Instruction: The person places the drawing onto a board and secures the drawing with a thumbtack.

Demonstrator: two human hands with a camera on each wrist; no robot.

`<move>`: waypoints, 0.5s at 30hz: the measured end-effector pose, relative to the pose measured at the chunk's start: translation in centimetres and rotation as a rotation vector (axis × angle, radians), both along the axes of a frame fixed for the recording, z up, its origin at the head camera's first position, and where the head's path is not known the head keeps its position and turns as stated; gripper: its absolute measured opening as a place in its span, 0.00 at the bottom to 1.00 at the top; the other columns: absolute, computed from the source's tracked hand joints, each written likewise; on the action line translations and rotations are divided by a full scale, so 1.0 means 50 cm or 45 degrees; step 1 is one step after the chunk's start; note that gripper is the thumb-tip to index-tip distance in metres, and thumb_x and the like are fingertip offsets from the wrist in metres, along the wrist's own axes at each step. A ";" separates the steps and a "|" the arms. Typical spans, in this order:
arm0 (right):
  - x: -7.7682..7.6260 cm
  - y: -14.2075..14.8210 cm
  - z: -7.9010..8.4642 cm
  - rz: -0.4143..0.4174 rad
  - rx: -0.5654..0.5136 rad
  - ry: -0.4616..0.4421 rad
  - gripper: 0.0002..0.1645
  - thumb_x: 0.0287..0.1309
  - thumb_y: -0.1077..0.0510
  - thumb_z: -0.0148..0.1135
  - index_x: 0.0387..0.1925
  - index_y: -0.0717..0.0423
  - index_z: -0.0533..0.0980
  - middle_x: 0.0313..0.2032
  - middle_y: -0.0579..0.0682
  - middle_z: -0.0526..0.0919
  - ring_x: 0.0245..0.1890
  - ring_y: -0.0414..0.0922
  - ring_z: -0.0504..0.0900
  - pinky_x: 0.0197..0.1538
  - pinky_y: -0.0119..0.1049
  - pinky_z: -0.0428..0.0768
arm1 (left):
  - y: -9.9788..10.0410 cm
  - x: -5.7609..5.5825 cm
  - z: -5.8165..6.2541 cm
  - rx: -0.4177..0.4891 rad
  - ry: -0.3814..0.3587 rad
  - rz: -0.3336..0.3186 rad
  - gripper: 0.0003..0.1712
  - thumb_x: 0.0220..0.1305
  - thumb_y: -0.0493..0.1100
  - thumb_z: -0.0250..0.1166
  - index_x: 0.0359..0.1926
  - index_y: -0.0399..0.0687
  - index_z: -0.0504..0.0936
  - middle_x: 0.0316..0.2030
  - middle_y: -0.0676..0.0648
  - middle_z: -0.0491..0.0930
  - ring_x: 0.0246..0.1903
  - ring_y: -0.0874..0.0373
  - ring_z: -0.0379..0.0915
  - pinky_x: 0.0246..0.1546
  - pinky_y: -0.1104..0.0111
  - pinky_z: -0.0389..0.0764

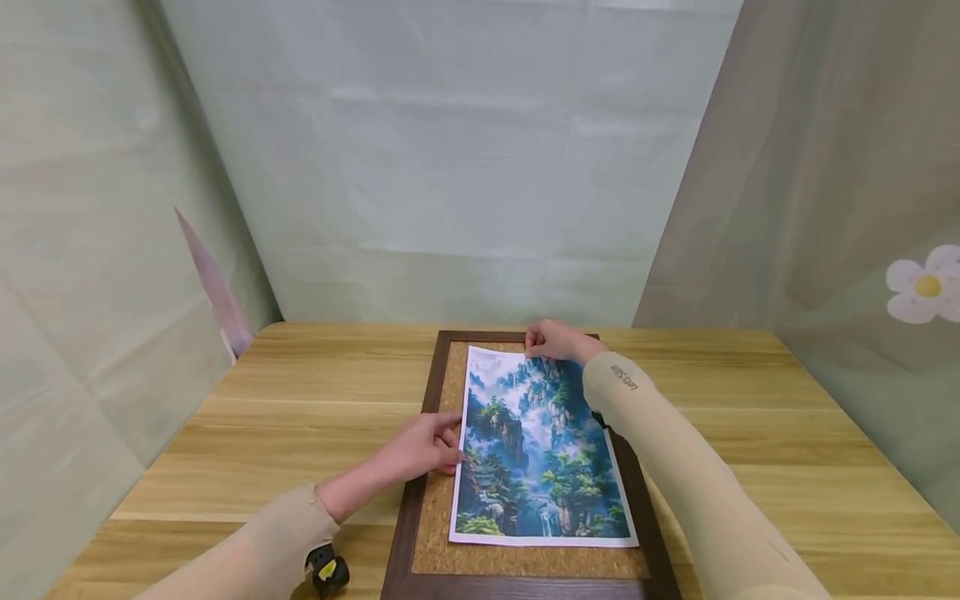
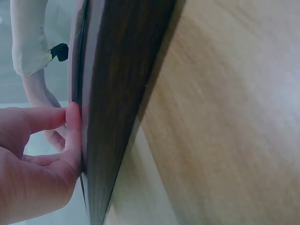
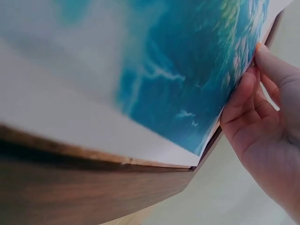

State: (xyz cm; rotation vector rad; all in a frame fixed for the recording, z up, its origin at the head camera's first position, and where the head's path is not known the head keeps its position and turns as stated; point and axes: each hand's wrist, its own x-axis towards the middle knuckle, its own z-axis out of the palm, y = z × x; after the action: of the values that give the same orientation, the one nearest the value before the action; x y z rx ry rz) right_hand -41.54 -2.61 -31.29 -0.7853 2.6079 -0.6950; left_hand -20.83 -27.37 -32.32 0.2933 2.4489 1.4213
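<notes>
A printed landscape picture (image 1: 536, 467) of misty mountains and trees lies over a cork board (image 1: 525, 563) with a dark wooden frame (image 1: 417, 508). My left hand (image 1: 423, 443) holds the sheet's left edge, thumb and index finger spaced along it. In the left wrist view the fingers (image 2: 72, 124) come right up to the dark frame (image 2: 119, 70). At the top, my right hand (image 1: 555, 340) pinches the sheet's upper edge near the frame. The right wrist view shows that hand's thumb (image 3: 274, 63) on the picture's (image 3: 173, 84) border, with the other fingers curled below.
The board rests on a wood-grain table (image 1: 322, 417), its top side near the table's far edge. Pale curtains (image 1: 450, 167) hang behind and on both sides. A white flower (image 1: 927, 285) decorates the right curtain. A black wrist camera (image 1: 327, 572) sits at my left sleeve.
</notes>
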 end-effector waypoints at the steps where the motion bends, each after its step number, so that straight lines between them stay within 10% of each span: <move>1: 0.000 0.000 0.000 0.005 0.008 -0.002 0.06 0.69 0.56 0.58 0.38 0.55 0.76 0.31 0.48 0.79 0.27 0.41 0.73 0.34 0.30 0.75 | 0.000 -0.001 0.000 -0.001 0.004 -0.006 0.40 0.60 0.30 0.65 0.71 0.24 0.59 0.30 0.42 0.80 0.24 0.60 0.78 0.29 0.66 0.85; 15: -0.003 0.000 0.021 0.076 0.146 0.082 0.11 0.71 0.55 0.55 0.39 0.57 0.80 0.28 0.50 0.81 0.24 0.41 0.73 0.31 0.31 0.72 | 0.002 -0.009 -0.008 -0.032 0.007 -0.037 0.40 0.60 0.29 0.65 0.71 0.25 0.59 0.28 0.43 0.80 0.23 0.60 0.78 0.27 0.68 0.83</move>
State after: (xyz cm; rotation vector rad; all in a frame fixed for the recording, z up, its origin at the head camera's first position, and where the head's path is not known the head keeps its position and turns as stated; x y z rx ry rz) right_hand -41.68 -2.62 -30.22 -0.8601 2.6425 -0.5063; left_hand -21.25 -27.29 -32.70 0.3262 2.4554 1.3783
